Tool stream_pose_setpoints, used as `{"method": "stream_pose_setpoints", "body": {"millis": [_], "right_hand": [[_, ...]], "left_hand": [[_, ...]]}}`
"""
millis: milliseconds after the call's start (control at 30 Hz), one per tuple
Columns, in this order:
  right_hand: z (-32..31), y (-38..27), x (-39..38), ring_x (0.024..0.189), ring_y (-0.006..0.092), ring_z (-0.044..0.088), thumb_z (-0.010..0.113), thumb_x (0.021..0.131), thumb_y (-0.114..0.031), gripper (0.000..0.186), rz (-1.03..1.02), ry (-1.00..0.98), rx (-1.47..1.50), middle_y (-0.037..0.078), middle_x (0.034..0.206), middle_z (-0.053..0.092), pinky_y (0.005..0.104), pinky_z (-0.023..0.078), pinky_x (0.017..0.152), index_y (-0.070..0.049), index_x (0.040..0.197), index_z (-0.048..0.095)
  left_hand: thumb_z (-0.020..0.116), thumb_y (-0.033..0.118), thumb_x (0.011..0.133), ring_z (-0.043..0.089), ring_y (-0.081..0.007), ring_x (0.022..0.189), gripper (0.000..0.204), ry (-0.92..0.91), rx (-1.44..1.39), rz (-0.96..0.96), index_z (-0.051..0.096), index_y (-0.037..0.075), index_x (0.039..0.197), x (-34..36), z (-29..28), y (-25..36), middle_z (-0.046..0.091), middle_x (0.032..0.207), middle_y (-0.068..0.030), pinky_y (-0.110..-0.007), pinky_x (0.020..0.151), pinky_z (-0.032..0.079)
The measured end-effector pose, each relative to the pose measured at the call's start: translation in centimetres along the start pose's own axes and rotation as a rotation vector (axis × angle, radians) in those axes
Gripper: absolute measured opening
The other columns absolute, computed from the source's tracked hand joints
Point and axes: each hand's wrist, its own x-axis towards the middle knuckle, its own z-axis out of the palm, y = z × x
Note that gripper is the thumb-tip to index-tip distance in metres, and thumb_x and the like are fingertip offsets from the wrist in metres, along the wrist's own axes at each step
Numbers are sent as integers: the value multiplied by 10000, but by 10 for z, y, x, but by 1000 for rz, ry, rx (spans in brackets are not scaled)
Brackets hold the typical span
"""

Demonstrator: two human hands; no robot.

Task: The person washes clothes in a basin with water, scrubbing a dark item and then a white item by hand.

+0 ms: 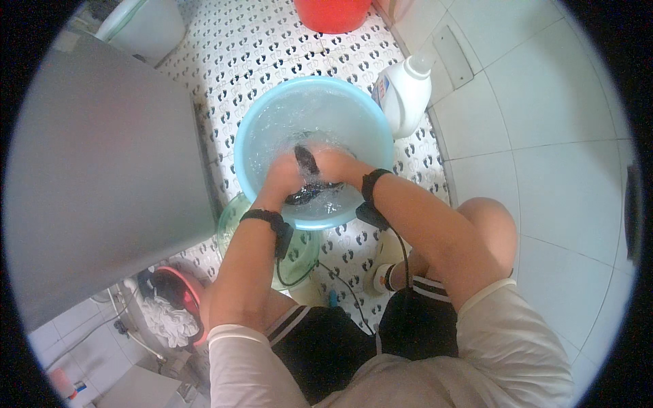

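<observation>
Dark cloth (pixel 306 160) lies between the hands (pixel 283 173) in water (pixel 306 112) (I cannot tell their grip).

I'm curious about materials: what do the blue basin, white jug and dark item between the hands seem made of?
Blue basin: probably plastic, smooth, with a rounded one-colour rim. White jug: likely plastic, opaque and smooth, with a moulded-looking body. Dark item: perhaps wet cloth, glistening and irregular; blur leaves it open.
</observation>
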Motion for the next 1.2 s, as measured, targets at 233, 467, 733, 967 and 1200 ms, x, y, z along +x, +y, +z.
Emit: {"method": "stream_pose_setpoints", "body": {"millis": [233, 467, 733, 967, 1200], "right_hand": [[4, 13, -12, 1019, 444, 679, 646, 838, -126, 354, 120, -13, -173, 255, 1072, 706, 529, 535, 868, 10, 1162, 598], [-16, -12, 0, 1030, 442, 676, 804, 701, -186, 610, 42, -236, -207, 271, 1073, 698, 505, 548, 853, 46, 1194, 532], [-60, -20, -14, 1030, 458, 656, 858, 664, -435, 892, -18, -150, 113, 339, 1078, 643, 467, 530, 892, 115, 1227, 438], [-76, -18, -37, 1087, 494, 609, 730, 855, -540, 784, 1, 79, -112, 338, 1177, 615, 520, 490, 949, 67, 1289, 488], [-83, -60, -52, 1040, 429, 592, 820, 790, -297, 493, -97, 196, -176, 230, 1061, 620, 496, 460, 885, -18, 1081, 537]], "left_hand": [[707, 276, 802, 650, -416, 1116, 539, 230, 71, -190, 621, 53, 1285, -27, -19, 59, 657, 1231, -244, -485, 983, 521], [846, 365, 703, 620, -411, 1173, 862, 169, 88, -163, 463, 65, 1415, -58, -35, 54, 589, 1319, -230, -467, 983, 524], [924, 473, 609, 627, -418, 1137, 846, 344, -238, -73, 599, 48, 1264, -91, -59, 33, 616, 1260, -248, -458, 982, 513], [859, 386, 742, 616, -373, 1039, 367, 577, -15, -184, 730, 81, 900, -107, -67, 45, 617, 1090, -143, -445, 911, 515], [875, 310, 731, 619, -384, 1116, 579, 676, -216, 67, 638, 73, 1204, -103, -50, 55, 632, 1219, -175, -458, 971, 503]]}}
